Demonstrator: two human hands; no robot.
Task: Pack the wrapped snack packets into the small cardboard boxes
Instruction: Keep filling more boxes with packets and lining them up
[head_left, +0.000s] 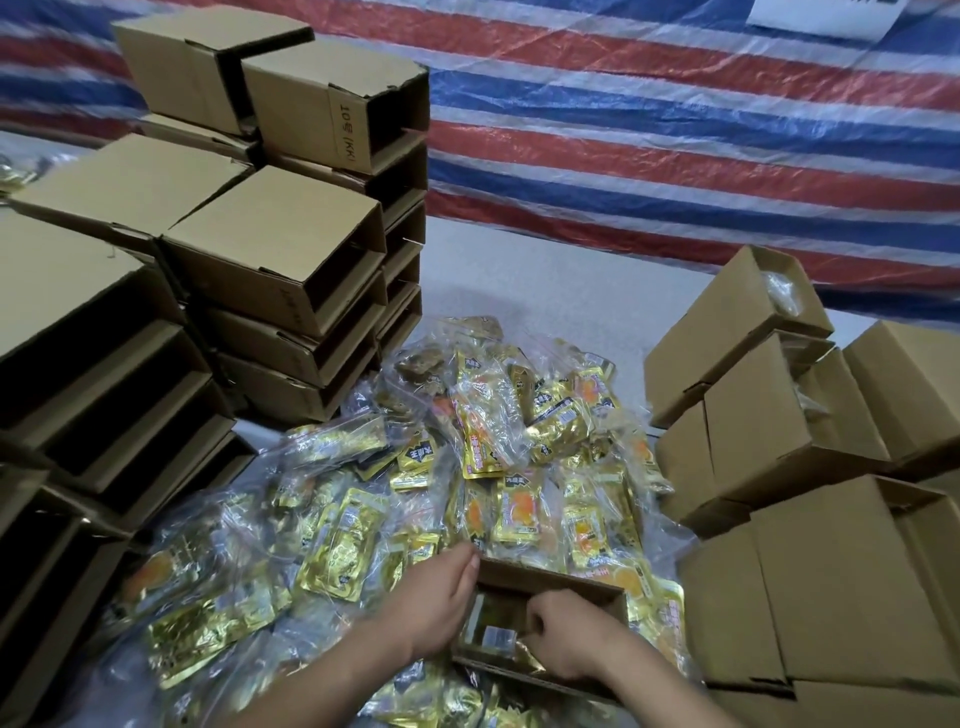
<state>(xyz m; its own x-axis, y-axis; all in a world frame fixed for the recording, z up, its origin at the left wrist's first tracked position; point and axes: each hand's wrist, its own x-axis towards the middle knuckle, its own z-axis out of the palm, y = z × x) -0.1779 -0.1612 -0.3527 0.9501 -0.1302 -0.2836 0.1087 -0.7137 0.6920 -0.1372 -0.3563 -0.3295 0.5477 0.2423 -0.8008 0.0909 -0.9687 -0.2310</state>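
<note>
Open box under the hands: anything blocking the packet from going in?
Nothing visible. The open box has its mouth facing up and flaps clear. The right hand is already inside, pressing a packet down, while the left hand steadies the box's left wall.

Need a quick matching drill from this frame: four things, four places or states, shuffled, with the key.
Things:
1. left hand
2. right hand
3. empty box stacks
4. snack packets pile

Places or states:
A. reaching inside the open box
B. spread over the middle of the surface
C. piled at the left, openings facing right
D. resting on the open box's left wall

The open box sits near the bottom centre.

Pairs: 1-D, 2-A, 3-C, 4-B
</note>
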